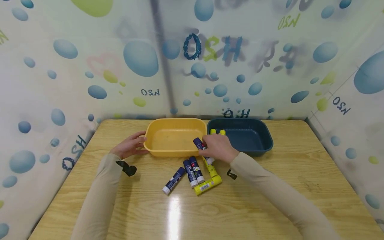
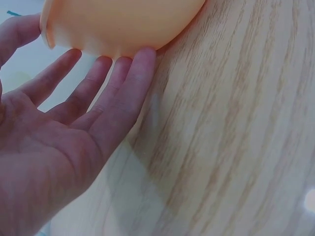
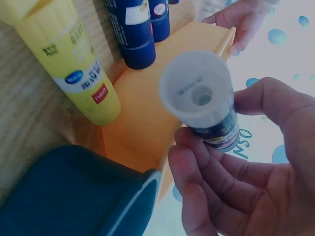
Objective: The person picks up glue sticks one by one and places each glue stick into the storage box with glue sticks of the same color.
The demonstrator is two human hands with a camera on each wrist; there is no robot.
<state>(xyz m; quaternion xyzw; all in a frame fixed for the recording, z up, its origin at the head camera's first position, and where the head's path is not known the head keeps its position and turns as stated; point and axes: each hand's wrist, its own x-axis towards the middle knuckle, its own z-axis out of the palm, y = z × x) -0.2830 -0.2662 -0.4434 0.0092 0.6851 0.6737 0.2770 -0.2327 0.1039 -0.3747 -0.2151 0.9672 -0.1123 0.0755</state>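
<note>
My right hand [image 1: 218, 147] pinches a blue glue stick [image 1: 198, 143] between thumb and fingers, over the near right edge of the yellow bin [image 1: 172, 153]. Its white base [image 3: 197, 88] faces the right wrist camera. My left hand [image 1: 132, 145] rests against the left end of that bin, straight fingers [image 2: 133, 83] touching its outer wall and the thumb at the rim. In front of the bin lie a lone blue glue stick [image 1: 174, 180], a pair of blue glue sticks [image 1: 193, 171] side by side, and two yellow glue sticks [image 1: 207, 185], one partly behind my right hand.
A dark blue bin [image 1: 249, 154] stands right beside the yellow one, with two yellow glue sticks [image 1: 222, 132] showing at its left end. Both bins sit at the back of the wooden table [image 1: 135, 206], before a patterned curtain [image 1: 192, 83].
</note>
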